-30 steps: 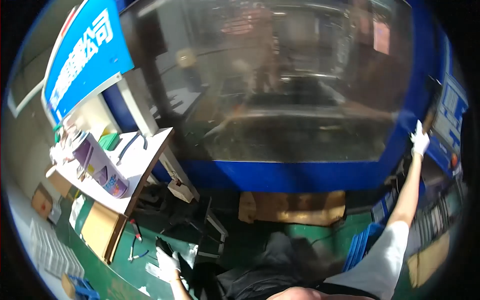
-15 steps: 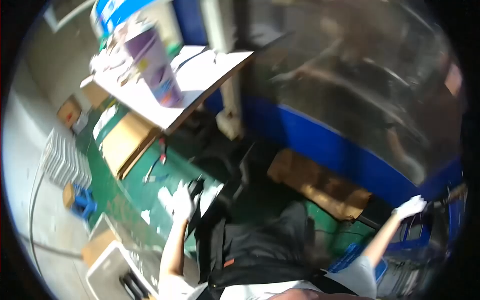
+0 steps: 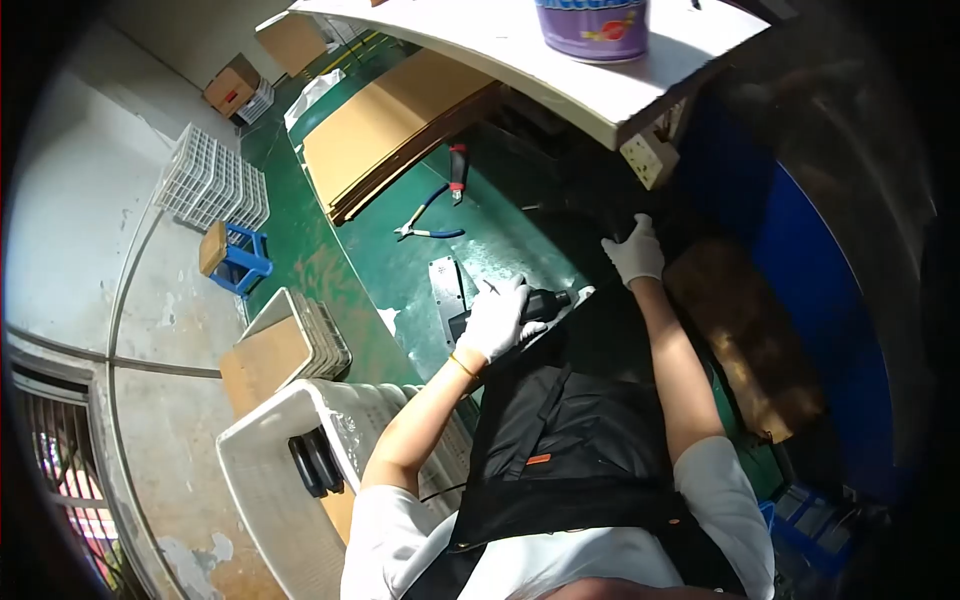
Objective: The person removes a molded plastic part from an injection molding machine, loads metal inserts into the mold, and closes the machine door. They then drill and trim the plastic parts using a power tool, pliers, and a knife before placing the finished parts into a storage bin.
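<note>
My left hand (image 3: 498,318), in a white glove, is closed around a black rounded object (image 3: 545,304); its exact kind is unclear. Just left of that hand lies a flat grey metal piece with small holes (image 3: 443,283) on the green surface. My right hand (image 3: 637,252), also gloved in white, is over the dark area below the white table. Its thumb and fingers are apart, and I see nothing in it. Beyond my left hand lie pliers with blue handles (image 3: 436,233) and a red-and-black handled tool (image 3: 458,172).
A purple tub (image 3: 596,30) stands on the white table (image 3: 510,40). Flat cardboard (image 3: 390,120) is stacked beneath. At left are white crates (image 3: 215,180), a blue stool (image 3: 240,262) and a pale bin (image 3: 270,440) with black parts (image 3: 316,462). A blue machine panel (image 3: 830,290) rises at right.
My right hand has come from the blue machine's far right side to beside my left. The view has turned rightward and down. My left hand stays closed around the black object.
</note>
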Motion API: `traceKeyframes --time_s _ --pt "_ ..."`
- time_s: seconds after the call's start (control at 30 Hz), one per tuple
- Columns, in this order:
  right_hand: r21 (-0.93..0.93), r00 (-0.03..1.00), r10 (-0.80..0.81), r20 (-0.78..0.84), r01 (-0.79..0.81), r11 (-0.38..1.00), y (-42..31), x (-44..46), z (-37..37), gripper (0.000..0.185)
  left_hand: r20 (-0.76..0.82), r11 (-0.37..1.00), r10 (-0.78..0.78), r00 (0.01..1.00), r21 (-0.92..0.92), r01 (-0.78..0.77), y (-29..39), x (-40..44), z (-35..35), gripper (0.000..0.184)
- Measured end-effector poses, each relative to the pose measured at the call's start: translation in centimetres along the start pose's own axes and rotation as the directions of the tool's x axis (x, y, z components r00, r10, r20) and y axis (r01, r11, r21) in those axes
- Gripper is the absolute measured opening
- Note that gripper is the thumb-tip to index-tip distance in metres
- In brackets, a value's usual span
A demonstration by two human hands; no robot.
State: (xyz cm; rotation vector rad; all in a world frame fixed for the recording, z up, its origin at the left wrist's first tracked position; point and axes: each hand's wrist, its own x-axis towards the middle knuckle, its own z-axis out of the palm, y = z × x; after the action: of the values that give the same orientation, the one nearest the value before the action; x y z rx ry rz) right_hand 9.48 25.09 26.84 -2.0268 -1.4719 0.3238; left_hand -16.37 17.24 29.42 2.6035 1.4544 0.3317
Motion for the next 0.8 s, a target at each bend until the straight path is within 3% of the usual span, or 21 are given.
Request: traceKeyframes --time_s 0.1,0.2,0.23,0.3,0.43,0.5,0.53,0.6,0.63,0.67,0.77,0.8 --pt "-0.044 0.987 0.089 0.136 -0.084 0.995 1.3 0.7 0.1 0.057 0.049 1.0 0.004 0.999 -0.008 -0.004 -0.9 0.1 -0.2 0.06" --pt "0.342 0.864 0.065 0.5 -0.266 0.901 4.6 1.0 1.3 0.049 0.081 0.997 0.054 0.995 -0.065 -0.049 -2.6 0.5 -0.4 0.062" --pt "0.344 0.867 0.063 0.494 -0.262 0.902 4.1 0.4 0.5 0.049 0.075 0.996 0.059 0.995 -0.064 -0.054 -3.1 0.8 -0.5 0.062" --pt "0.524 0.774 0.116 0.623 -0.523 0.672 3.8 -2.7 -1.6 0.043 0.043 0.997 0.077 0.996 -0.006 -0.076 -4.3 1.1 -0.6 0.065" --pt "0.654 0.794 0.072 0.604 -0.545 0.524 4.7 -9.2 -3.9 0.035 0.051 0.991 0.131 0.99 -0.003 -0.131 -4.7 1.4 -0.7 0.07" --pt "0.85 0.925 0.027 0.378 -0.359 0.385 4.4 -12.3 -5.7 0.034 0.068 0.988 0.155 0.986 -0.016 -0.154 -4.8 1.5 -0.9 0.072" --pt "0.848 0.923 0.04 0.382 -0.367 0.383 4.8 -12.3 -6.9 0.034 0.078 0.985 0.172 0.982 -0.015 -0.172 -4.8 1.7 -1.0 0.074" --pt "0.714 0.7 -0.172 0.693 -0.699 0.034 6.3 -12.6 -9.4 0.029 0.105 0.974 0.225 0.969 -0.013 -0.225 -4.7 2.1 -1.1 0.078" --pt "0.558 0.562 -0.322 0.762 -0.822 -0.116 6.9 -13.0 -10.1 0.027 0.119 0.97 0.243 0.963 -0.019 -0.243 -4.6 2.2 -1.1 0.078" --pt "0.564 0.575 -0.31 0.757 -0.815 -0.132 7.4 -13.6 -10.0 0.027 0.16 0.964 0.263 0.951 -0.007 -0.265 -4.6 2.4 -1.1 0.08" --pt "0.408 0.463 -0.252 0.85 -0.881 -0.24 8.9 -15.6 -8.5 0.029 0.237 0.952 0.293 0.926 0.02 -0.306 -4.0 3.2 -0.8 0.083" --pt "0.409 0.468 -0.252 0.847 -0.877 -0.254 9.2 -16.0 -8.0 0.029 0.245 0.939 0.333 0.91 -0.003 -0.343 -3.7 3.4 -0.9 0.083"
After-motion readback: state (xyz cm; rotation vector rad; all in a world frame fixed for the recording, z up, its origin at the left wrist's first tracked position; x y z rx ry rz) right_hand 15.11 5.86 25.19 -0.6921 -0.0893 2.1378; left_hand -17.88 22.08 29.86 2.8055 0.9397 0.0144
